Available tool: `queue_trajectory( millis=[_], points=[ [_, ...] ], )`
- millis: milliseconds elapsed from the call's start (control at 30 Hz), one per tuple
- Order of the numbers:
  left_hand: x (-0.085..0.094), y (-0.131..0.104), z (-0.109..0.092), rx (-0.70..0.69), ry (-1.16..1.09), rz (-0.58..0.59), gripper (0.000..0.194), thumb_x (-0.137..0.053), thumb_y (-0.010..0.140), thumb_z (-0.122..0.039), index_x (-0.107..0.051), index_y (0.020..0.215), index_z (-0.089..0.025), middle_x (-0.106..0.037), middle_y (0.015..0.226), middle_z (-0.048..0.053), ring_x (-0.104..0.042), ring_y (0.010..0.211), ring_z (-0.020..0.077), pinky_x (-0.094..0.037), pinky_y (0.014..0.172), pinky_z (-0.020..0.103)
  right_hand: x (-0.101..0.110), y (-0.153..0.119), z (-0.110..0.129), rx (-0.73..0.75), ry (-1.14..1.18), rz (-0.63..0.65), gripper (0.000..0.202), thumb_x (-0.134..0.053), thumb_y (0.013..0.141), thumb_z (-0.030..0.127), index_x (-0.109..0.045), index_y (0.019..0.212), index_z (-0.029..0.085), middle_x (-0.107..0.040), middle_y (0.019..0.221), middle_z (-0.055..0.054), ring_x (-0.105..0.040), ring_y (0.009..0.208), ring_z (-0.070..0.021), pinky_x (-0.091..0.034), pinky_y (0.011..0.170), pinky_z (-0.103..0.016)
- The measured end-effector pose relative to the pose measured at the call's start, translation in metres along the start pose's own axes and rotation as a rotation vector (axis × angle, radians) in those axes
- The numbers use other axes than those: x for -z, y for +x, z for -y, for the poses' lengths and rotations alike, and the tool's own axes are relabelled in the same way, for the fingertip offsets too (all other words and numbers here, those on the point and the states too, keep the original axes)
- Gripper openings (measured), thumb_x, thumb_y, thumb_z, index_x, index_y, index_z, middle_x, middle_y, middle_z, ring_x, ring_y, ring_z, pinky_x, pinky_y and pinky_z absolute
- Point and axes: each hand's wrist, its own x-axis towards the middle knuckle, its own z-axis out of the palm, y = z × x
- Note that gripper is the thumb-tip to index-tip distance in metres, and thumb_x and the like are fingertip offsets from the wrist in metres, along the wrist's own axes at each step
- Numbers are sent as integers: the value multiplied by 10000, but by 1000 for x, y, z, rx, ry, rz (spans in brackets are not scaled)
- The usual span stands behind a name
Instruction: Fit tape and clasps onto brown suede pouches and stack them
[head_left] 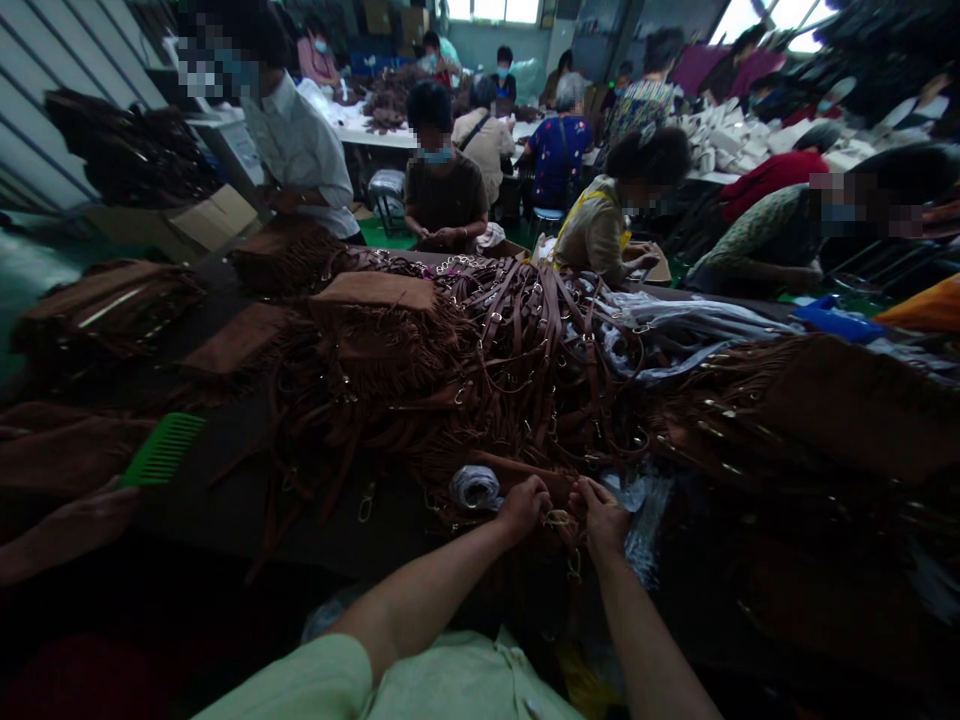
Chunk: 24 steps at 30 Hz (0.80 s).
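Observation:
Close together at the near edge of the worktable, my left hand (525,507) and my right hand (604,515) are both closed, fingertips pinching brown material at the end of a brown fringed bag (517,466). A gold-coloured metal clasp (556,517) shows between them. Below my right hand hangs another metal clasp (574,565). Exactly which part each hand pinches is too dark and small to make out. Just left of my left hand lies a roll of whitish plastic wrap (475,487).
Brown straps (525,350) with metal clasps heap up ahead. Stacked fringed bags (375,300) stand behind left, more fringed bags (847,410) at right. A co-worker's hand (82,520) at left holds a green comb (163,450). Several people work beyond the table.

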Motion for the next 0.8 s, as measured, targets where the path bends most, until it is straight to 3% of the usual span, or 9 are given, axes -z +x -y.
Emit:
queue_trajectory(
  millis=[200, 333, 433, 533, 633, 800],
  points=[
    [1, 1, 3, -26, -71, 0, 136, -499, 751, -186, -607, 823, -146, -622, 660, -8, -575, 569, 102, -434, 561, 197, -1, -3, 7, -33, 21, -3, 594, -781, 527, 494, -652, 981, 134, -696, 764, -36, -642, 590, -149, -551, 550, -256],
    [5, 1, 5, -25, -85, -6, 162, -531, 732, -166, -666, 817, -134, -658, 724, 10, -595, 646, 112, -469, 632, 212, 2, -6, 7, -21, -203, 184, 538, -758, 561, 490, -686, 955, 131, -702, 766, -59, -645, 592, -167, -534, 544, -264],
    [8, 2, 5, 34, -113, -6, 151, -566, 717, -164, -686, 798, -124, -672, 755, 22, -601, 687, 122, -484, 658, 223, 5, -7, 5, -14, -355, 325, 440, -772, 531, 446, -723, 826, 122, -702, 742, -78, -642, 609, -185, -516, 546, -267],
    [10, 2, 6, 31, -157, -22, 168, -610, 680, -146, -675, 833, -121, -672, 766, 15, -599, 711, 119, -480, 662, 215, 6, -8, 0, -12, -396, 392, 400, -766, 532, 431, -732, 781, 119, -702, 740, -81, -637, 622, -185, -500, 546, -262],
    [11, 1, 7, -10, -124, -62, 244, -637, 647, -125, -637, 890, -128, -660, 769, -4, -585, 707, 109, -462, 650, 202, 7, -7, -6, -83, -388, 464, 438, -748, 572, 436, -724, 858, 106, -679, 649, -59, -597, 532, -149, -452, 483, -234],
    [9, 3, 11, -22, 53, -17, 183, -605, 680, -143, -645, 859, -136, -655, 793, -3, -580, 735, 114, -448, 668, 204, 9, -5, -13, -146, -365, 450, 483, -759, 543, 451, -712, 867, 96, -657, 593, -46, -582, 503, -142, -441, 464, -227]
  ],
)
